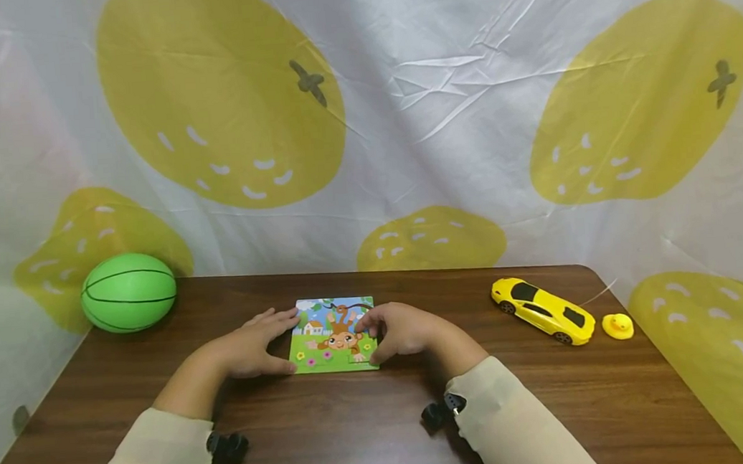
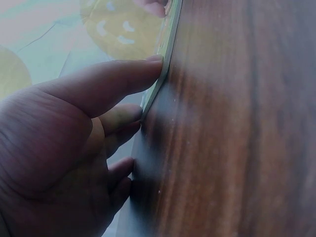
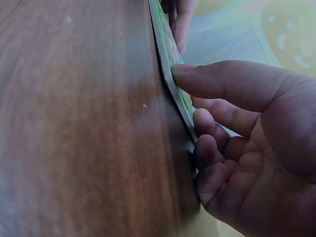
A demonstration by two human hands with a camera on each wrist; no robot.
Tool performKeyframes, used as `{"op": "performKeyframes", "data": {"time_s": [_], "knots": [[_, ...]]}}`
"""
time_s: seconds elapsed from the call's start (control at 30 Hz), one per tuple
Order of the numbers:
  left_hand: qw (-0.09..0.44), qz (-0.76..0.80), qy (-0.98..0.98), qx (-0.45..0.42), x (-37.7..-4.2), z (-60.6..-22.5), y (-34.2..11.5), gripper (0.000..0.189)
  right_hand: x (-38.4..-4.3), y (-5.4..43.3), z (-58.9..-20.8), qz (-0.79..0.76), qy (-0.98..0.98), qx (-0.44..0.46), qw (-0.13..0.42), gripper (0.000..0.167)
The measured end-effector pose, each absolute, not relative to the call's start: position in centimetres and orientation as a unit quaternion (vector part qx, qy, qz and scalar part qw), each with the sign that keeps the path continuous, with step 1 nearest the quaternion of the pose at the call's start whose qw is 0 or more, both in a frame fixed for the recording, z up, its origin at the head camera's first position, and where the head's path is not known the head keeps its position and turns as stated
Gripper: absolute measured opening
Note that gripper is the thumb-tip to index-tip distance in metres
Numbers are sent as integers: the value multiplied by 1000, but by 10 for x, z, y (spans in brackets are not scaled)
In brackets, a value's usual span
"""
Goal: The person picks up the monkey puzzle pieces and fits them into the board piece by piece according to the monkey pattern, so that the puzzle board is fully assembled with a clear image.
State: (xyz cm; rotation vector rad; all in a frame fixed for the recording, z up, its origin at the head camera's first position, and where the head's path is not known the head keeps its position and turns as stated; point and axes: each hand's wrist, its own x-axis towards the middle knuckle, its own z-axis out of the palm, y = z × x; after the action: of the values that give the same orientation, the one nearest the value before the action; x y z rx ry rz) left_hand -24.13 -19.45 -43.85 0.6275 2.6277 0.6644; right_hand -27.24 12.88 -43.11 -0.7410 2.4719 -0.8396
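Note:
A square picture puzzle (image 1: 330, 343) with a cartoon monkey, a small house and flowers lies flat on the table. My left hand (image 1: 253, 344) rests at its left side, fingers fairly straight, with the thumb touching the lower left corner. From the right, my right hand (image 1: 404, 330) holds the puzzle's edge between a bent index finger and the thumb, which sits near the lower right corner. In the right wrist view, the other fingers (image 3: 207, 150) curl beside the board's side. The puzzle's thin edge (image 2: 170, 49) shows in the left wrist view.
The brown wooden table (image 1: 333, 429) meets a white cloth with yellow fruit prints (image 1: 226, 91). A green ball (image 1: 128, 292) sits at the back left. Toward the right stand a yellow toy car (image 1: 541, 310) and a small yellow rubber duck (image 1: 618, 326).

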Motion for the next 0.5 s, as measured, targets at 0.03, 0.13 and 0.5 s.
{"op": "performKeyframes", "data": {"time_s": [0.03, 0.13, 0.5], "knots": [[179, 235, 929, 222, -241, -439, -195, 96, -272, 128, -431, -301, 891, -267, 211, 54], [178, 234, 930, 221, -241, -438, -195, 96, -272, 128, -431, -303, 890, -271, 207, 54], [181, 241, 929, 216, -239, -436, -194, 96, -274, 130, -435, -316, 888, -263, 208, 42]]}}
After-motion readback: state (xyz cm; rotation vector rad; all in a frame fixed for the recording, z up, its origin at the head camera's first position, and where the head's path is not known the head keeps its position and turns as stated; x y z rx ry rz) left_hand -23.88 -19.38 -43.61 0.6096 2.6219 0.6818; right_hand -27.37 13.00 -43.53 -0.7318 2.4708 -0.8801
